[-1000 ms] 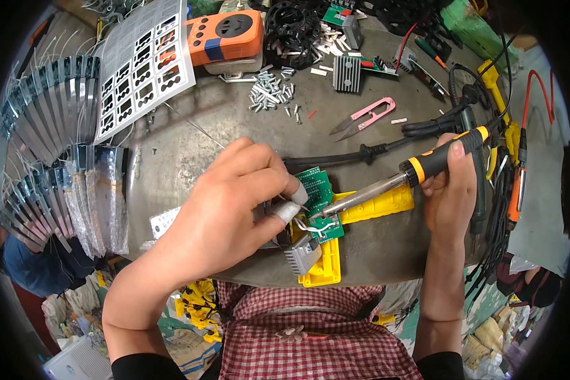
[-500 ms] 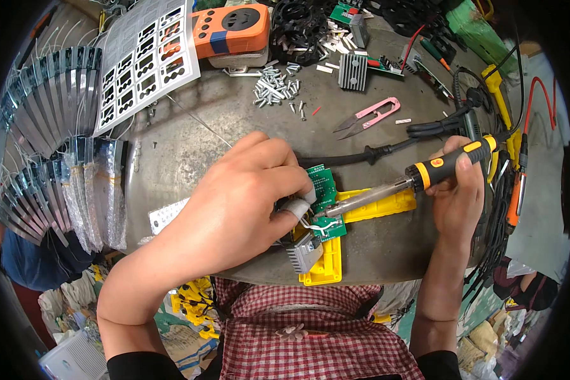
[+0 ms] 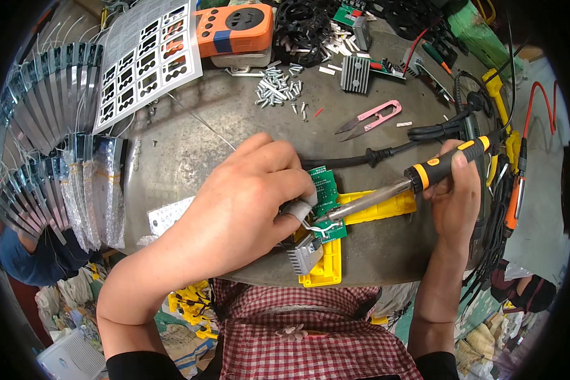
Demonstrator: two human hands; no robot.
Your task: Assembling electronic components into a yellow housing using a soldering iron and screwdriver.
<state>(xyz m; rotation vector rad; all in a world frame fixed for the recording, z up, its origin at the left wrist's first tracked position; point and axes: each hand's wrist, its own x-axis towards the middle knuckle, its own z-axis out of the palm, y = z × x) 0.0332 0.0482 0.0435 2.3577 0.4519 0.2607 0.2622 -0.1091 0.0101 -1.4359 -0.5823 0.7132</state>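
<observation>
My left hand (image 3: pixel 253 190), with white wrapping on its fingertips, is closed in a pinch at the left edge of a green circuit board (image 3: pixel 326 187). White wires (image 3: pixel 323 228) run from beside those fingertips onto the board; the exact grip is partly hidden. A soldering iron (image 3: pixel 446 168) with a black and yellow handle is held in my right hand (image 3: pixel 459 202), its tip touching down on the board near the wires. Under the board lies a yellow plastic housing (image 3: pixel 380 208). A grey finned heat sink (image 3: pixel 305 254) sits at the board's lower left.
Pink-handled snips (image 3: pixel 372 119) and a pile of screws (image 3: pixel 273 87) lie beyond my hands. A black cable (image 3: pixel 380 155) crosses behind the board. Farther back are an orange meter (image 3: pixel 237 30) and another heat sink (image 3: pixel 354 75). Bundled metal strips (image 3: pixel 50 95) stand left.
The soldering iron's tip has shifted slightly down toward the white wires, and my right hand has moved a little left. My left hand keeps its pinch at the board.
</observation>
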